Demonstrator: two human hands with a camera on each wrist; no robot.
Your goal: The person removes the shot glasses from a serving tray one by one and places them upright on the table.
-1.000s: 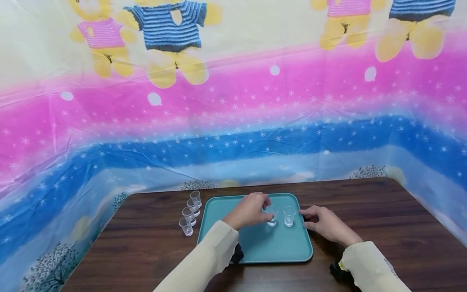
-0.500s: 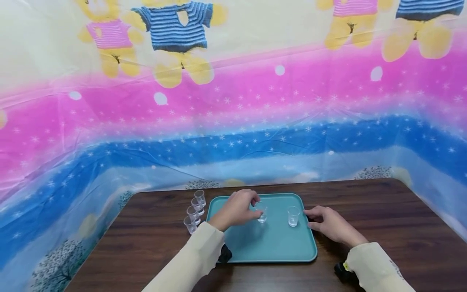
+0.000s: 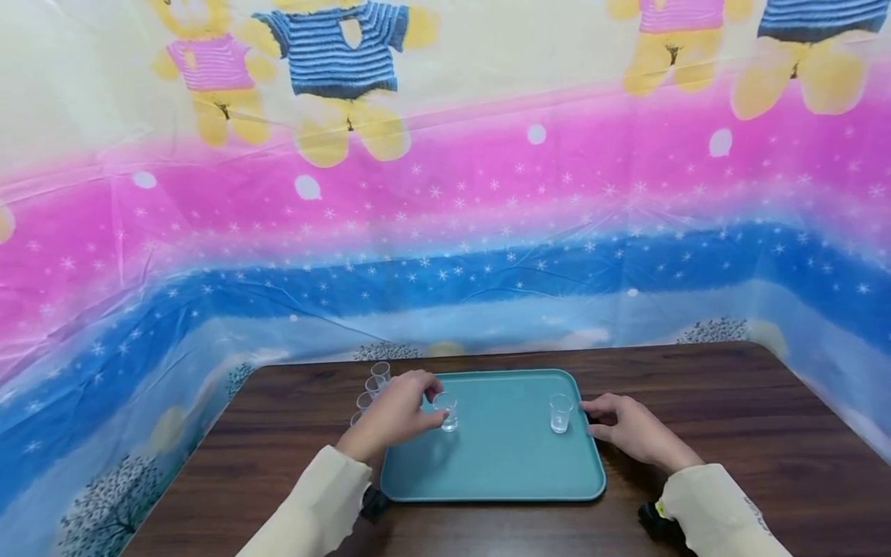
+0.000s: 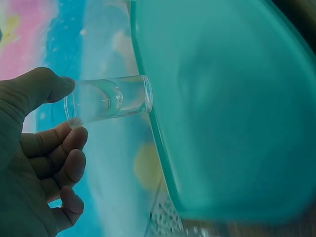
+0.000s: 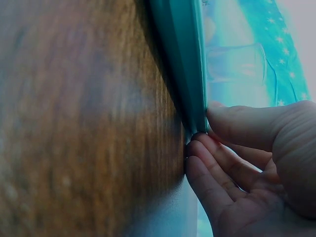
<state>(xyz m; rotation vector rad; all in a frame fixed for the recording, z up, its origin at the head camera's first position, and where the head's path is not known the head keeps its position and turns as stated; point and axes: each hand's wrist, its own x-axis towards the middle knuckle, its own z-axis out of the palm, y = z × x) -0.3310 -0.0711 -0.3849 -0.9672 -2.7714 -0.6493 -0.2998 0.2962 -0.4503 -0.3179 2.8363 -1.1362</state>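
Observation:
My left hand point(image 3: 393, 414) pinches a small clear shot glass point(image 3: 448, 415) near its rim, between thumb and forefinger. It holds the glass upright over the left part of a teal tray point(image 3: 501, 468). In the left wrist view the glass point(image 4: 111, 98) has its base by the tray; whether they touch I cannot tell. Another shot glass point(image 3: 560, 415) stands near the tray's right edge. My right hand point(image 3: 635, 431) grips that edge; in the right wrist view the thumb lies on the tray's rim point(image 5: 190, 64), with fingertips beneath it.
More shot glasses point(image 3: 380, 373) stand in a row on the table left of the tray, partly hidden behind my left hand. The dark wooden table point(image 3: 717, 410) reaches back to a printed cloth backdrop point(image 3: 487, 309).
My left hand has carried its shot glass leftward across the tray, away from the glass at the right, and now hides part of the row. The right hand stays at the tray's edge.

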